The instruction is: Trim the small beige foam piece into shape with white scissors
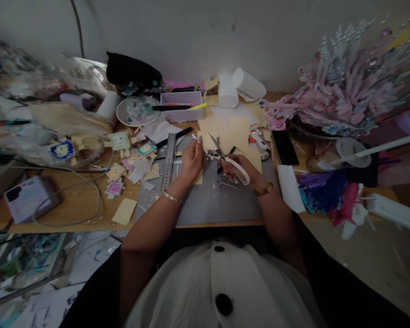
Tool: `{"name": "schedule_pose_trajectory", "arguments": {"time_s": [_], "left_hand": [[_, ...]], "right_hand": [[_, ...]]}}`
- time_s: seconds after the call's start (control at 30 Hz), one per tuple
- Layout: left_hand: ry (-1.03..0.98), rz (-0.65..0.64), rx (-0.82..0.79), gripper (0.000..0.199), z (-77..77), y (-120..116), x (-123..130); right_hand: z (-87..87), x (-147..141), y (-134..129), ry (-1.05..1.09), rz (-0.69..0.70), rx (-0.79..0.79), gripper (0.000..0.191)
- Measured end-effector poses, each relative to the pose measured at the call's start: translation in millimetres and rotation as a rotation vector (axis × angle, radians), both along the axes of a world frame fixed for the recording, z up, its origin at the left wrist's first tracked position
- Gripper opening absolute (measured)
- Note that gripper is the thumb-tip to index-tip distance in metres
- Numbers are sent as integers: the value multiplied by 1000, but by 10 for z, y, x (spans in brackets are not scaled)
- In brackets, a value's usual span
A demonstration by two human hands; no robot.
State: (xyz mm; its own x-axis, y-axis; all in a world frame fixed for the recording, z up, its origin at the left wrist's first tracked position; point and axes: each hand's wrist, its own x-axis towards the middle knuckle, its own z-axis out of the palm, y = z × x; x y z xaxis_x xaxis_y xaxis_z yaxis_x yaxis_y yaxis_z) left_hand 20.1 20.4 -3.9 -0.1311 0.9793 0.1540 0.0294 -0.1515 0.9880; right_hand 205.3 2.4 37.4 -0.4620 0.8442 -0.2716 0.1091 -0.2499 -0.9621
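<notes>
My right hand [235, 167] is closed around the white-handled scissors [239, 172], whose blades angle up and left, slightly apart. Opposite them, my left hand [192, 160] pinches a small white strip [194, 136] that pokes out at the fingertips; its material is unclear. Just beyond the scissor tips is a cream piece with a bumpy surface [209, 140]; whether my left fingers touch it cannot be made out. Beneath both hands is a grey cutting mat [205, 205] with scraps. A steel ruler [169, 161] lies left of my left hand.
Small card figures with drawn faces [119, 140] lie on the left. A lilac box [181, 114] holds pens at the back. On the right are a glue gun [258, 140], a phone [284, 147], a lidded cup [341, 155], and a pink beaded headpiece [341, 91].
</notes>
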Motion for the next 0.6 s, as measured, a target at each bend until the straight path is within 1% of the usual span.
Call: {"name": "schedule_pose_trajectory", "arguments": {"time_s": [0.1, 0.27, 0.6], "left_hand": [[47, 61, 41, 58, 41, -14, 27], [35, 46, 25, 59, 60, -18, 42], [-14, 35, 5, 54, 13, 30, 42]], "right_hand": [[-15, 4, 6, -6, 5, 7, 54], [-58, 23, 24, 3, 14, 2, 51], [-55, 19, 37, 18, 6, -12, 40]]}}
